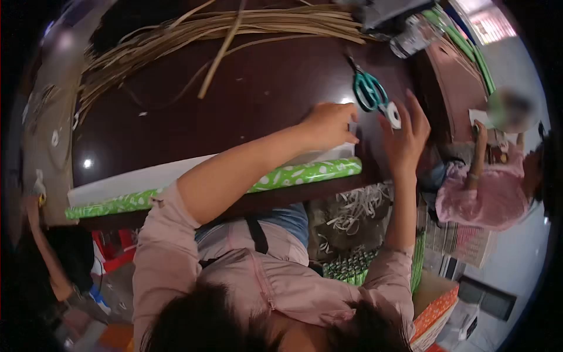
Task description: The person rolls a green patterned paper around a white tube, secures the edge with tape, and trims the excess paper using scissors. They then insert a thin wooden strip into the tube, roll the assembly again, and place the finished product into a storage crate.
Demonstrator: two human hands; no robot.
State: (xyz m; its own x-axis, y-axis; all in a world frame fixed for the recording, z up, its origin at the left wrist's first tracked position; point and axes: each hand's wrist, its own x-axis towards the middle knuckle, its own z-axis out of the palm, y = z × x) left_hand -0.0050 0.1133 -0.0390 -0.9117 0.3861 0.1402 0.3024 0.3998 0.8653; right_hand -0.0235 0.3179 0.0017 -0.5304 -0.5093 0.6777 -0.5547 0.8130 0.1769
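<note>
A partly rolled sheet of green patterned paper [305, 173], its white underside showing, lies along the table's near edge. My left hand [329, 126] is at the sheet's right end, fingers bent over the white corner. To its right, my right hand [407, 132] is raised with fingers spread. A white tape roll [393, 115] shows between its thumb and fingers; whether they touch it is unclear. Just beyond the roll are scissors [369, 92] with teal handles, lying on the dark table [234, 111].
Long tan strips [252, 23] span the table's far side, one sticking out nearer. A clear plastic container [413, 38] is at the far right. A person in pink [484, 196] sits at right; another person's arm [50, 258] shows at left. White scraps [358, 208] are below the table.
</note>
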